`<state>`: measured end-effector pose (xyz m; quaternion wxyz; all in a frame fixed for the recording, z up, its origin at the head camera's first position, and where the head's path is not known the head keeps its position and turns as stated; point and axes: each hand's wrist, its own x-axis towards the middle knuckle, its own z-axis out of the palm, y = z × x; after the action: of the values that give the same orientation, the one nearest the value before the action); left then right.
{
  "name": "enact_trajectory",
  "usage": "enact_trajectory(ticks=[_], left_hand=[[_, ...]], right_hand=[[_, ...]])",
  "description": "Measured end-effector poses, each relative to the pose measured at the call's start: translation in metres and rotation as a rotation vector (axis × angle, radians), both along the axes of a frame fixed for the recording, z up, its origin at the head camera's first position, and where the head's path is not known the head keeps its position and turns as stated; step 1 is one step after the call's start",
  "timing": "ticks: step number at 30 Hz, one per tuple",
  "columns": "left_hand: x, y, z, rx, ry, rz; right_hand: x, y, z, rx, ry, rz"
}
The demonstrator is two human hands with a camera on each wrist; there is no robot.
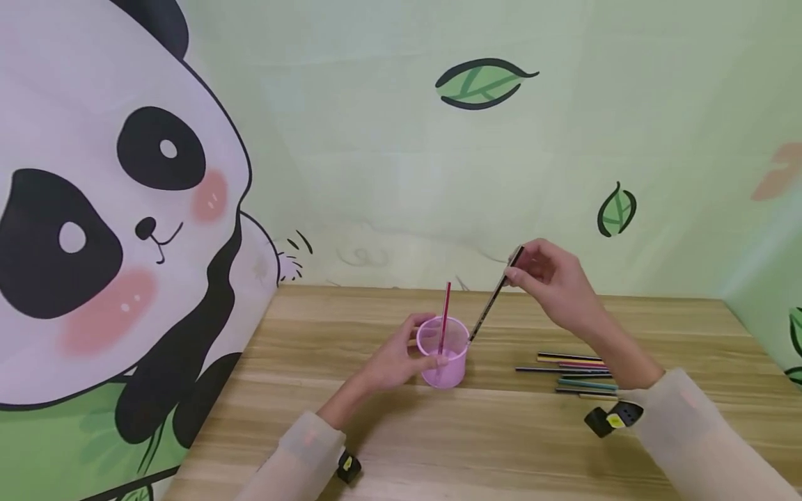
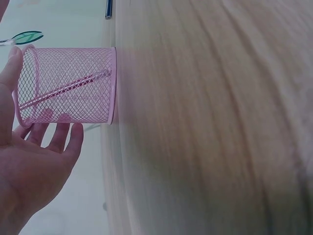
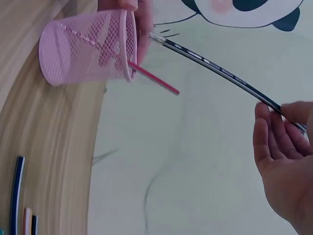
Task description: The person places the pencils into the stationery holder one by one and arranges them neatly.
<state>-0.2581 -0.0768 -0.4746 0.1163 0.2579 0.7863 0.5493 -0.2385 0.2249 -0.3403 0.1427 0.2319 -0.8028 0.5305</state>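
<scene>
A pink mesh pen holder (image 1: 455, 370) stands upright on the table, and my left hand (image 1: 390, 360) grips it around the side. Inside it leans a red pencil (image 1: 445, 306), whose upper end rises above the rim. In my right hand (image 1: 560, 285), thumb and fingers pinch a black pencil (image 3: 215, 67) near its upper end. That pencil slants down to the left, with its lower tip close to the holder's right rim. Through the mesh in the left wrist view, only the red pencil (image 2: 63, 90) shows within the holder.
Several pencils (image 1: 585, 383) of different colours lie loosely side by side on the wooden table (image 1: 495, 445), below the right forearm, which partly hides them. Behind the table hangs a pale green backdrop (image 1: 376, 139) printed with a panda and leaves.
</scene>
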Motion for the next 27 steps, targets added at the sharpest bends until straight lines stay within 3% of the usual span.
enact_trajectory(ticks=[3,6,17,27], left_hand=[[0.000,-0.001,0.000,-0.002,-0.008,0.008],[0.000,-0.001,0.001,0.001,-0.009,0.009],[0.003,-0.003,-0.001,-0.006,-0.015,0.006],[0.002,-0.001,-0.002,-0.021,0.007,0.016]], right_hand=[[-0.004,-0.010,-0.004,-0.096,-0.023,-0.002],[-0.008,-0.018,-0.013,-0.124,-0.038,-0.021],[-0.012,-0.046,-0.058,-0.028,-0.128,-0.035],[-0.015,-0.063,-0.082,0.023,-0.121,-0.029]])
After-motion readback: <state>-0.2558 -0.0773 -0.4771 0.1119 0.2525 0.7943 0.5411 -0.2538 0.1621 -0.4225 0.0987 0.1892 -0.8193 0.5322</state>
